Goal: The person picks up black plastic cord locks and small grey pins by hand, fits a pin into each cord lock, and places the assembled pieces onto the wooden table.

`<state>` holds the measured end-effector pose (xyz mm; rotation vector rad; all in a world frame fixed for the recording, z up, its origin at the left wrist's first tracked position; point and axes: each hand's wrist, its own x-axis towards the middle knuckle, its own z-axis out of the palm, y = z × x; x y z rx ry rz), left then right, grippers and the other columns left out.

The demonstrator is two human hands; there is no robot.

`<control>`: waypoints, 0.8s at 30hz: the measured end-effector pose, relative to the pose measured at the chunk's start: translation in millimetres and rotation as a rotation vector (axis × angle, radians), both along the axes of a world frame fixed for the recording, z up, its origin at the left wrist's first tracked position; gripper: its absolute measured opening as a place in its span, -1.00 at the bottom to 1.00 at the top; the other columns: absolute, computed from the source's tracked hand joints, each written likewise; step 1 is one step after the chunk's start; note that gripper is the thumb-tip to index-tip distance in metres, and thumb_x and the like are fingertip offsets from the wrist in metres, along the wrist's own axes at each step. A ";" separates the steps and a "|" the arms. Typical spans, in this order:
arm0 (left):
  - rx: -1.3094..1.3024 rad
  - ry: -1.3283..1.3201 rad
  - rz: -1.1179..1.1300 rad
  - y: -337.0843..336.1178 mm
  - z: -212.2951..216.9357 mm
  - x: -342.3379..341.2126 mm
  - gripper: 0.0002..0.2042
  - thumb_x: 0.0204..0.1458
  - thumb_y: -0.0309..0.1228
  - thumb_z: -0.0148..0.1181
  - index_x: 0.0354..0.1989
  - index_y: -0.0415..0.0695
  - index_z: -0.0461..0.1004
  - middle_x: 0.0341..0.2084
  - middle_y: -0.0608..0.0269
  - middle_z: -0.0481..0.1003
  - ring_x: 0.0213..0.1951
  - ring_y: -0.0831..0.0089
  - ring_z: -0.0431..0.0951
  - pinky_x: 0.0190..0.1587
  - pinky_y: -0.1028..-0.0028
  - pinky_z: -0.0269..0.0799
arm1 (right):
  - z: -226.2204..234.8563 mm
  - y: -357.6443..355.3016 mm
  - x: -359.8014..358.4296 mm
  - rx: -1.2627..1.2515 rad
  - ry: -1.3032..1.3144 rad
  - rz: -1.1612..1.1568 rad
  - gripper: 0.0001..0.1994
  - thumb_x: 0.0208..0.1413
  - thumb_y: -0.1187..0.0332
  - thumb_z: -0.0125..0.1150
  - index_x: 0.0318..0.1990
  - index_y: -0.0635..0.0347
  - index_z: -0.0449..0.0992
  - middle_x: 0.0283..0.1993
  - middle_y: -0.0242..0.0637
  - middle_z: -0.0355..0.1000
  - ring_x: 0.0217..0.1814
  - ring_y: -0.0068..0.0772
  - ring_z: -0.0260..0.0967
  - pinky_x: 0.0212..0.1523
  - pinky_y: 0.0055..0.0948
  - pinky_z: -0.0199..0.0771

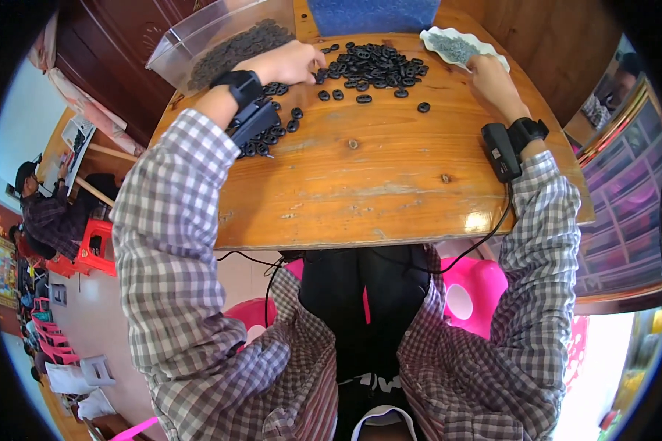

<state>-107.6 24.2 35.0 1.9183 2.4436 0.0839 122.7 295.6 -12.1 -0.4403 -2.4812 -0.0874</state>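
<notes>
On the wooden table lies a loose pile of small black oval pieces [379, 65], each with holes through it. My left hand [293, 63] is at the left edge of this pile, its fingers curled down on a black oval piece [321, 75]. My right hand [491, 82] is at the near rim of a white scalloped dish [428, 37] of tiny grey parts [452, 48]. Its fingers are drawn together, and whatever they may pinch is hidden. More black pieces [261, 142] are grouped beneath my left wrist, partly covered by the device strapped there.
A clear bin [171, 60] of dark pieces stands at the far left, and a blue container [371, 16] at the back. Single black pieces [424, 107] lie nearer me. Cables [478, 253] hang over the table's front edge [360, 244]. Another person [48, 209] sits far left.
</notes>
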 end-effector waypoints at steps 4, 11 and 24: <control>0.014 -0.027 0.048 8.2 -10.1 -7.7 -0.65 -0.15 -0.52 0.19 -0.12 -0.26 0.36 -0.34 0.05 0.48 -0.22 0.20 0.48 -0.16 0.36 0.39 | 3.0 -1.8 3.4 0.060 0.034 0.056 -0.84 -0.16 0.57 -0.04 -0.40 0.37 0.46 -0.38 0.08 0.39 -0.29 0.04 0.35 -0.26 -0.21 0.34; 0.070 -0.244 0.177 0.2 0.7 -29.6 -0.77 -0.17 -0.63 0.15 -0.26 -0.27 0.42 -0.41 0.09 0.46 -0.47 0.41 0.55 -0.43 0.53 0.49 | 0.9 6.2 -0.2 0.065 0.062 0.075 -0.89 -0.14 0.59 -0.04 -0.43 0.39 0.42 -0.41 0.06 0.38 -0.30 0.04 0.33 -0.27 -0.21 0.33; 0.080 -0.448 0.217 -33.7 20.4 -30.6 -0.84 -0.09 -0.59 0.03 -0.30 -0.32 0.42 -0.49 0.16 0.50 -0.46 0.50 0.53 -0.42 0.56 0.45 | -4.3 13.8 -3.6 0.081 0.070 0.103 -0.83 -0.17 0.57 0.01 -0.34 0.40 0.39 -0.33 0.05 0.37 -0.22 0.01 0.30 -0.23 -0.21 0.28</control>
